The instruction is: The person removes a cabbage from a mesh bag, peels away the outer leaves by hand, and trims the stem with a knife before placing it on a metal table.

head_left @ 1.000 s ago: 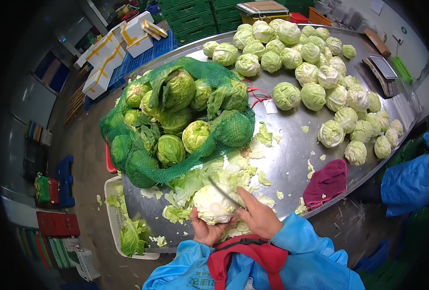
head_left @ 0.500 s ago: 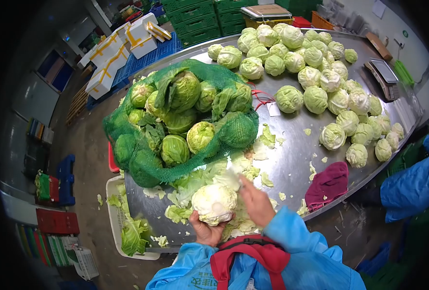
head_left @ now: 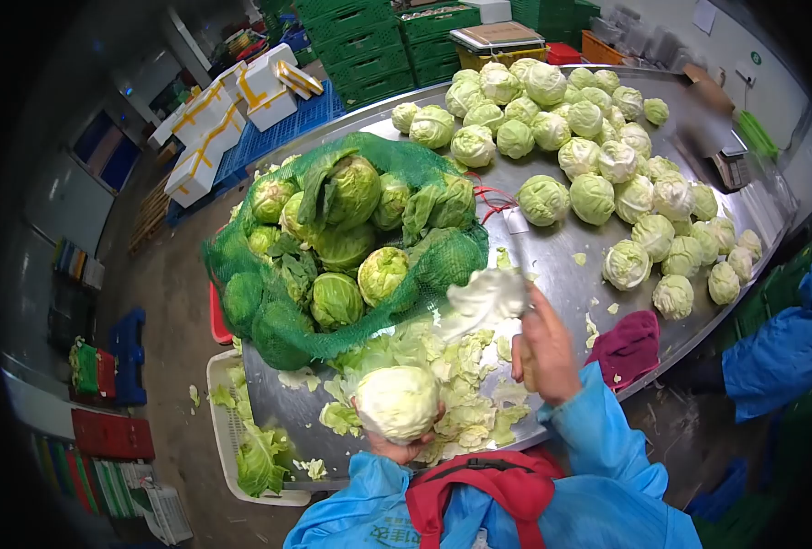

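A pale, trimmed cabbage rests in my left hand, whose fingers cup it from below. My right hand is closed around a knife; its tan handle shows below the fist, and the blade is blurred. Against the knife and fingers hangs a loose whitish cabbage leaf, apart from the cabbage. Beneath both hands, cut leaves are heaped on the metal table. Just beyond them lies a green mesh bag, open at the top, with several untrimmed cabbages inside.
Several pale cabbages are piled at the table's back right. A maroon cloth lies near the right edge. At the left stands a white basket with leaves. A person's blue sleeve shows at far right.
My right hand has moved right and slightly up, away from the cabbage, with the loose leaf coming off. The cabbage in my left hand has tilted, showing a smoother side.
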A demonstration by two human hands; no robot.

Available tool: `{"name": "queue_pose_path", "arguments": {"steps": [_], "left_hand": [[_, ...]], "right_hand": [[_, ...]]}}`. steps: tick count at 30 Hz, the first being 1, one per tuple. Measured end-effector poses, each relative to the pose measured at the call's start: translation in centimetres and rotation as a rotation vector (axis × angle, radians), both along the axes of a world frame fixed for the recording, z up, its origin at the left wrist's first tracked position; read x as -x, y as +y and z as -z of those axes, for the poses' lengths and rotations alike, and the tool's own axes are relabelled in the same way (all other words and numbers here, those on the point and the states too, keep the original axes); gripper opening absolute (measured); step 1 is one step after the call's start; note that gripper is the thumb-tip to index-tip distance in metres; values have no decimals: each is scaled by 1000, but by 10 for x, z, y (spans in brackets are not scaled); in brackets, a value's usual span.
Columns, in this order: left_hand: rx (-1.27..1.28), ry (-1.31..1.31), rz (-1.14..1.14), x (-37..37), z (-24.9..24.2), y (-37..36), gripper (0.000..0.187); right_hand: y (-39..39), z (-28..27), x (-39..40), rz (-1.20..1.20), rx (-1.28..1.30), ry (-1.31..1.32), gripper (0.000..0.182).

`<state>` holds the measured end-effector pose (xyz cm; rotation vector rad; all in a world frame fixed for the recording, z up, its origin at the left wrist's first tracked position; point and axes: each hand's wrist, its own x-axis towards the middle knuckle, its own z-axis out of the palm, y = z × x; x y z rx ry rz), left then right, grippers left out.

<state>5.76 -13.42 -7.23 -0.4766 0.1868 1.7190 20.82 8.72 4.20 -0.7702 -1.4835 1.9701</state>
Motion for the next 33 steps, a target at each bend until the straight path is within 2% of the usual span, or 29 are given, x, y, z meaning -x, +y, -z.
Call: {"name": "queue_pose_path", "arguments": {"steps": [1,3,4,5,7,8,9,11,12,13,15,16,18,19,20,21,23,24,25,26,27,28,29,30,31,33], "left_hand": [[-3,5,12,1,1,2,75],[-241,-34,51,1,3,8,61],[-274,66,45,1,-4,10,57],[-270,63,36,-1,-12,11,57],[-266,55,74,-1,-30,16,68],[-301,-21,75,0,-11,19,77],[-302,-20,83,1,3,15,77],[205,261,-149,-2,-10,22,90],[229,356,-99,-1,-8,19,98],[227,356,-100,1,-6,16,98],[-276,250,174,6,-7,14,76],[-276,250,182,3,-9,15,76],[537,1526,370,-9,-13,16,77],[533,1525,370,-6,-1,12,77],[37,823,195,5,21,9,78],[-423,82,40,15,34,15,79],[-143,725,75,11,-11,32,81],[-158,805,145,11,-20,41,85],[-171,893,208,12,-21,48,89],[-107,872,270,16,-9,50,89],[-31,862,322,17,0,54,88],[-62,864,345,15,0,69,88],[51,888,467,15,-3,81,90],[172,911,582,14,-5,92,92],[158,915,590,11,-12,108,92],[133,1180,762,-1,-32,152,86]], "right_hand": [[1,8,-1,12,-3,5,52],[1,47,1,-96,-149,-467,62],[-8,57,1,-127,-131,-333,72],[-15,63,0,-137,-129,-336,72],[-41,48,7,-331,227,-157,66],[-44,46,13,-324,231,-155,66],[-44,43,18,-388,241,-185,60],[-42,49,18,-447,245,-216,55],[-40,59,20,-413,282,-171,50],[-40,66,20,-380,321,-124,45],[-43,66,17,-375,315,-138,39],[-45,62,16,-368,306,-153,34],[-47,57,12,-304,282,-126,38],[-49,54,11,-251,255,-98,42],[-51,49,10,-243,246,-100,42],[-51,42,7,-312,224,-153,50],[-48,36,0,-390,166,-245,67],[-53,30,-4,-338,173,-172,72],[-46,39,-10,-387,301,-161,79],[-48,66,-11,-326,448,-59,73],[-42,81,-21,-281,425,-61,73],[-36,94,-27,-255,623,69,67],[-30,106,-31,-235,819,209,61],[-24,118,-38,-181,910,240,49],[-16,125,-45,-170,899,246,49],[3,139,-59,-152,1156,386,45]]}}
